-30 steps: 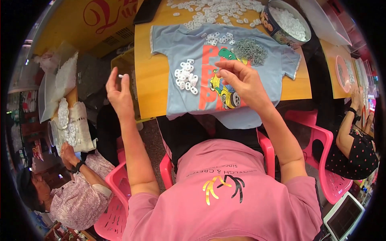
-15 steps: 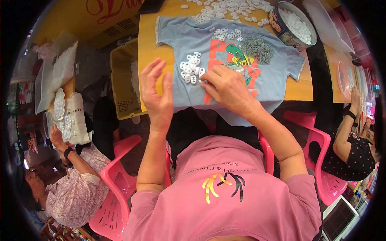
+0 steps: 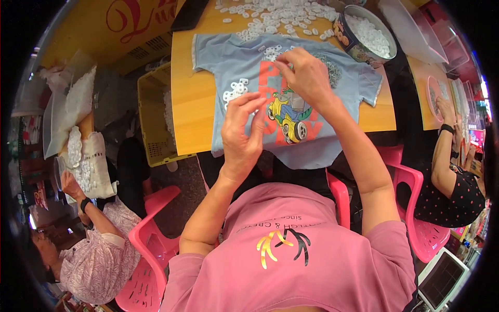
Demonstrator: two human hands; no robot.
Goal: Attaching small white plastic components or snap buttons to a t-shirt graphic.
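A light blue T-shirt [image 3: 228,62] with a red and yellow car print lies flat on the yellow table [image 3: 192,109]. My left hand [image 3: 241,130] hovers over the shirt's left half, fingers loosely curled, with nothing visible in it, just below a small cluster of white rings [image 3: 235,89]. My right hand [image 3: 306,75] is over the shirt's chest, its fingertips pinched at another heap of white rings [image 3: 270,52] by the collar. What the fingertips hold is hidden. A grey metallic pile [image 3: 332,73] is partly covered by that hand.
A round tin [image 3: 364,36] full of white pieces stands at the back right, with more pieces scattered on the table [image 3: 280,13]. A yellow crate [image 3: 156,119] sits left of the table. Other people sit at the left [image 3: 93,260] and right [image 3: 457,182] on pink chairs [image 3: 150,244].
My left hand came in from the left over the shirt and now hovers with curled fingers. My right hand moved up from the car print toward the collar.
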